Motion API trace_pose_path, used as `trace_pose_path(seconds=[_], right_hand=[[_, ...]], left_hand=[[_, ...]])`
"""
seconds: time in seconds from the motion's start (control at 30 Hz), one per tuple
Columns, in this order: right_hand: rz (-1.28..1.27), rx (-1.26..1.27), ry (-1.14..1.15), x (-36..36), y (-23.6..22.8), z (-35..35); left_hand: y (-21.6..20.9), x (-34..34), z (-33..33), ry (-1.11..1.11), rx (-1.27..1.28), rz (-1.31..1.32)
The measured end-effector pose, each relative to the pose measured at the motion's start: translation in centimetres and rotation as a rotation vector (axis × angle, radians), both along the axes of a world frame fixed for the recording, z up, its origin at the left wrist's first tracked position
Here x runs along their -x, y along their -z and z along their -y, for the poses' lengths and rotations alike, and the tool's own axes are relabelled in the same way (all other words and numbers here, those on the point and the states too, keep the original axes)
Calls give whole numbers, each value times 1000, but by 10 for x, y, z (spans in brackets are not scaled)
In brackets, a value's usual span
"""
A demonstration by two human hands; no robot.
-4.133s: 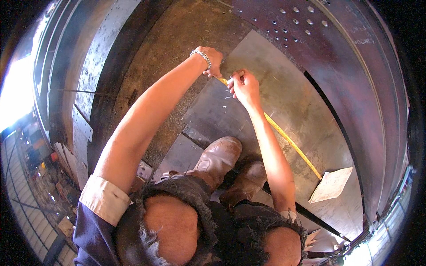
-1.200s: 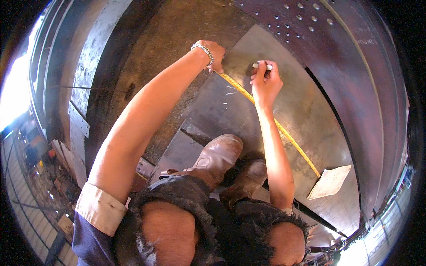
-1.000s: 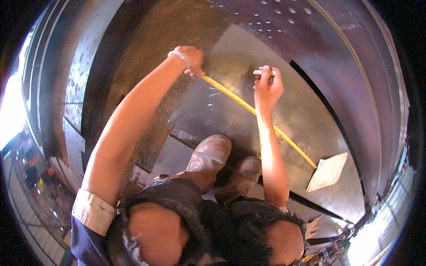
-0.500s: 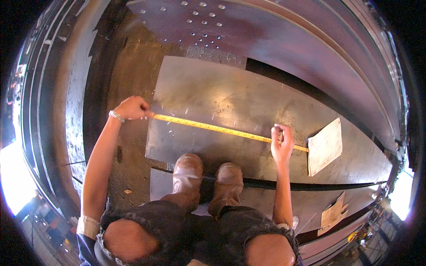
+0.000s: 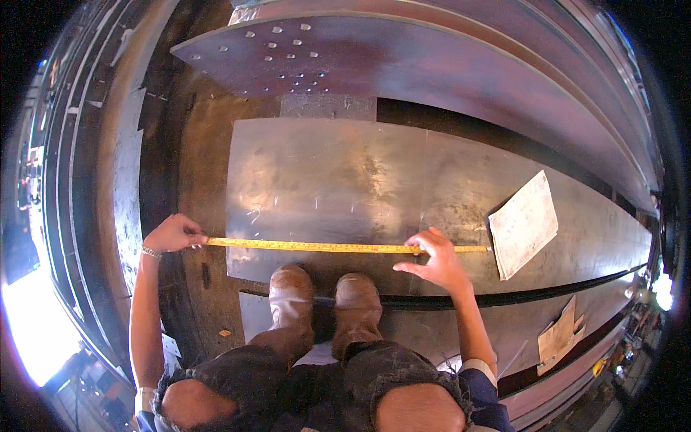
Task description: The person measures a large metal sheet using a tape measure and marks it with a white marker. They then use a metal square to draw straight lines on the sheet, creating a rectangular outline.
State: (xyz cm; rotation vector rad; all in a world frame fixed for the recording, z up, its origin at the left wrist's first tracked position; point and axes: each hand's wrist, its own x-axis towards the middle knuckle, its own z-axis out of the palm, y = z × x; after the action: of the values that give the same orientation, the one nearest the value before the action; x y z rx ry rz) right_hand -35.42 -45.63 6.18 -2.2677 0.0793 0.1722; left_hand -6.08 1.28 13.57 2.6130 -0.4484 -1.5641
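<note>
A yellow tape measure (image 5: 309, 246) stretches straight across a bare steel plate (image 5: 324, 173), just beyond my boots. My left hand (image 5: 174, 234) pinches the tape's left end, slightly past the plate's left edge. Over the tape farther right is my right hand (image 5: 435, 263), thumb and fingers spread, the fingertips at the tape. The tape continues beyond this hand toward some worn white paper sheets (image 5: 524, 225) lying on the plate. Faint chalk-like marks show on the metal between my hands. Whatever lies under my right fingers is hidden.
A large reddish-grey steel piece with punched holes (image 5: 302, 54) lies beyond the plate. My brown boots (image 5: 291, 295) stand at the plate's near edge, by a dark gap. Torn cardboard (image 5: 560, 337) rests on a second plate at the right. Long steel members (image 5: 79, 180) run along the left.
The tape has come closer to my boots and lies more level across the plate. My right hand has gone from a pinch to spread fingers. The left hand still pinches the tape's end.
</note>
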Motion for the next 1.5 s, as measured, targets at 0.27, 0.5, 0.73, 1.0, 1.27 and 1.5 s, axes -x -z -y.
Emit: trace_pose_path(seconds=[0.27, 0.5, 0.73, 1.0, 1.27, 1.5], right_hand=[[271, -73, -78, -29, 8, -59], [473, -117, -139, -95, -35, -166], [559, -327, -5, -87, -69, -194], [201, -218, 313, -77, -42, -203], [115, -115, 566, -5, -76, -141], [-63, 390, 1285, 201, -21, -100]], left_hand=[[9, 26, 11, 56, 187, 57], [20, 76, 89, -1, 377, -159], [29, 67, 62, -475, 590, -178], [26, 89, 138, -647, 1218, -438], [25, 149, 214, -167, 1254, -580], [26, 142, 255, 77, 1025, -616]])
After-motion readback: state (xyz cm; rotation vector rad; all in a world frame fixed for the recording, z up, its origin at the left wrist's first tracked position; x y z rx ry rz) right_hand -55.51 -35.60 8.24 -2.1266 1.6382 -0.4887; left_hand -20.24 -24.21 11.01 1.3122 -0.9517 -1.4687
